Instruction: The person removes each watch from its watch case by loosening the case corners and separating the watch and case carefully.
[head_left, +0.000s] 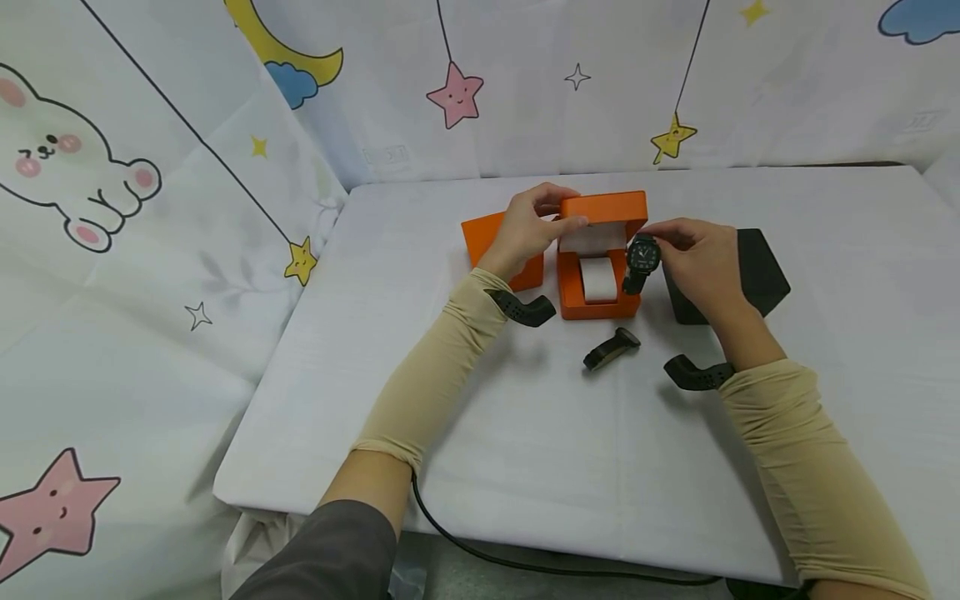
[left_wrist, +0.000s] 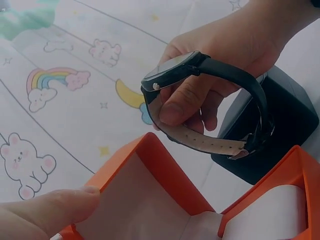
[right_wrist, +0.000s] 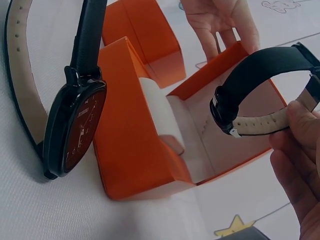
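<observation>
My right hand (head_left: 701, 262) holds a black wristwatch (head_left: 642, 254) by its strap, thumb inside the buckled loop, as the left wrist view shows. The watch hangs beside the right edge of an opened orange watch box (head_left: 567, 287), apart from the white cushion (head_left: 597, 279) inside. With thumb in front and fingers behind, my left hand (head_left: 528, 229) pinches the box's raised lid (head_left: 611, 204). A second black watch (head_left: 611, 348) lies on the table in front of the box; the right wrist view shows its dark dial (right_wrist: 82, 132) close up.
Another orange box (head_left: 483, 237) lies behind my left hand, partly covered by it. A black box (head_left: 761, 279) stands right of the orange one, partly behind my right hand. All rest on a white-covered table (head_left: 525, 458). A black cable (head_left: 480, 557) runs along its front edge.
</observation>
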